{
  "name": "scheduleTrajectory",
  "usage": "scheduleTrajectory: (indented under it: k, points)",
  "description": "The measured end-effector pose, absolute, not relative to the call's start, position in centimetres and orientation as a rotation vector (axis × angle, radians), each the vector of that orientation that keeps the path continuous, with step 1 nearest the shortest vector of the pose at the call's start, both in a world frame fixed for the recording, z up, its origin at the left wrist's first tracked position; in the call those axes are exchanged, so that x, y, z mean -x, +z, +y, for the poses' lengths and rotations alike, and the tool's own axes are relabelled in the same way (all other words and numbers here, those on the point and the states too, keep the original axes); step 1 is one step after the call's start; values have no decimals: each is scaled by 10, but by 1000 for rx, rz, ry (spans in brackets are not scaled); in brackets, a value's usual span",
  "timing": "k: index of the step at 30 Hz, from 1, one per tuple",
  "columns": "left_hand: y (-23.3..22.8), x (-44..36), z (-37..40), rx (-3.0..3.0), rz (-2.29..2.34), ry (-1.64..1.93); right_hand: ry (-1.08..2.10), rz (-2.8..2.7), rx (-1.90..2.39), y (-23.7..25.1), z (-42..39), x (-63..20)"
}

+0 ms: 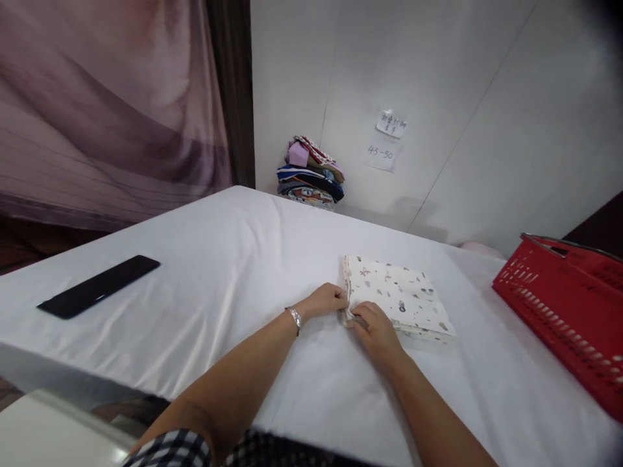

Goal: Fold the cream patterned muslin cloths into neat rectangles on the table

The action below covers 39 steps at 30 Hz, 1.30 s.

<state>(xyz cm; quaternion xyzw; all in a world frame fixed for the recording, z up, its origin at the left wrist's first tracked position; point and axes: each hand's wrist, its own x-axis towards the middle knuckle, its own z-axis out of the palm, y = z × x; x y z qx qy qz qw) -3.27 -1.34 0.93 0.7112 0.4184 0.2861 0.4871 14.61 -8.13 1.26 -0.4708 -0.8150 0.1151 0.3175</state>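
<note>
A folded piece of white cloth [394, 292] with small printed figures lies flat on the white-covered table, right of the middle. My left hand [325, 300], with a bracelet at the wrist, pinches the layered left edge of the cloth. Close beside it, my right hand [376, 331] has thumb and fingers closed on the near left corner, where the fabric is bunched a little. The fingertips of both hands are partly hidden against the cloth.
At the left lies a flat black object [100, 285]. A pile of folded clothes [311, 172] stands at the back by the wall, below paper notes [382, 154]. A red plastic basket [564, 311] is at the right. The white tablecloth [209, 259] is wrinkled.
</note>
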Motion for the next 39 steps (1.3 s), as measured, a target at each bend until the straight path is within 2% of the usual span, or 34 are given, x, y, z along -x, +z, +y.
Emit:
scheduleTrajectory:
  k: [13,23,29,39]
  points:
    - [4,24,-16,-1725,1167,801,375,-2040,1231,7,-79,-143]
    - [6,11,-12,-1769,1402,812,147,-2180,1036,1,-73,-145]
    - [16,-4,3,-1790,1637,755,142,-2225,1057,1,-75,-142]
    - [18,-4,9,-1777,1741,709,176,-2218,1088,2,-79,-135]
